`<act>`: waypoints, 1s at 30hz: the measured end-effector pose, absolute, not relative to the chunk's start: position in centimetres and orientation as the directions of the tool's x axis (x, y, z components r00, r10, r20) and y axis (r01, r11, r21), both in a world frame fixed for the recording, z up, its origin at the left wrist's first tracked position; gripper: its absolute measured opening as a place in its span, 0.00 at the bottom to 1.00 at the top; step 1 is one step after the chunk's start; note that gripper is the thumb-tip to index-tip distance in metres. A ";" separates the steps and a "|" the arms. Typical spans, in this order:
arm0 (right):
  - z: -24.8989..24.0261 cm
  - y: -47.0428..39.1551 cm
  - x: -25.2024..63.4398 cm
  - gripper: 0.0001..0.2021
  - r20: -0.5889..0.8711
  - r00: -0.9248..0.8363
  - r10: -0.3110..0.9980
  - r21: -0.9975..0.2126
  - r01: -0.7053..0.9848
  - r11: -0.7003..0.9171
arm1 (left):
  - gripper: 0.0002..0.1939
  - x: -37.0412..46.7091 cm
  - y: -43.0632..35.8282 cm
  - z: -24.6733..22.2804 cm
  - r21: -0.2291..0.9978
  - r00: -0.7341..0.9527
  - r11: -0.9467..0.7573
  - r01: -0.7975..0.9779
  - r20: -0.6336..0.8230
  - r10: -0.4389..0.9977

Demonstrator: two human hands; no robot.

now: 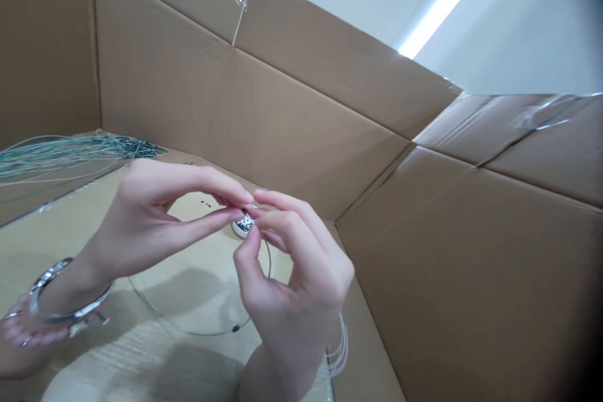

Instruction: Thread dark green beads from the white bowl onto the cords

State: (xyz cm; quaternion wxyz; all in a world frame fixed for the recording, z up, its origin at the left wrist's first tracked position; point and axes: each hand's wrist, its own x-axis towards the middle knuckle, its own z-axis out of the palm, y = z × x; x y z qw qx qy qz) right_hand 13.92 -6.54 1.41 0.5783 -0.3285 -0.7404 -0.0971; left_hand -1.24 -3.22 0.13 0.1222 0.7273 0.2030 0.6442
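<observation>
My left hand [160, 207] is closed in a pinch, its thumb and index fingertips together on a small dark piece [244, 211]. Meeting it from the right, my right hand [296, 257] pinches with thumb and fingers around the end of a thin cord, mostly hidden by the fingertips. The thin grey-green cord [188, 332] curves below both hands in a wide loop and carries a small black part [236, 328]. Just behind the fingertips is a small round white dish [240, 230] holding many tiny dark pieces, partly covered by my fingers.
A bundle of green and white cords [108, 149] lies at the far left. Several dark bits [206, 204] lie on the pale work surface [198, 282]. White looped cords [340, 345] hang at the right edge. Tall cardboard walls [292, 107] enclose the back and right.
</observation>
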 end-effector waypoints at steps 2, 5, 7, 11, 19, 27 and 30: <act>1.4 -6.5 14.0 0.07 0.918 -0.111 0.380 -0.246 0.590 0.769 | 0.14 -1.4 -3.3 0.1 0.414 0.107 -0.894 0.170 0.894 0.435; 1.5 -6.5 14.0 0.06 0.919 -0.104 0.380 -0.256 0.577 0.776 | 0.14 -1.7 -3.3 0.2 0.359 0.131 -0.906 0.222 0.910 0.393; 1.6 -6.4 14.0 0.06 0.922 -0.106 0.372 -0.246 0.581 0.776 | 0.15 -1.8 -3.4 0.2 0.322 0.141 -0.911 0.256 0.920 0.365; 1.7 -6.5 14.1 0.07 0.926 -0.118 0.359 -0.218 0.610 0.762 | 0.12 -1.8 -3.7 0.5 0.277 0.156 -0.908 0.314 0.928 0.337; 1.7 -6.4 14.2 0.07 0.895 -0.163 0.415 -0.254 0.580 0.774 | 0.06 -1.8 -4.6 1.2 0.315 0.148 -0.882 0.351 0.911 0.384; 1.8 -6.6 14.2 0.07 0.910 -0.148 0.388 -0.246 0.560 0.791 | 0.04 -1.9 -4.9 1.5 0.335 0.112 -0.884 0.327 0.915 0.388; 2.0 -6.8 14.2 0.08 0.916 -0.149 0.373 -0.227 0.574 0.786 | 0.03 -1.9 -4.9 1.6 0.332 0.117 -0.882 0.334 0.914 0.388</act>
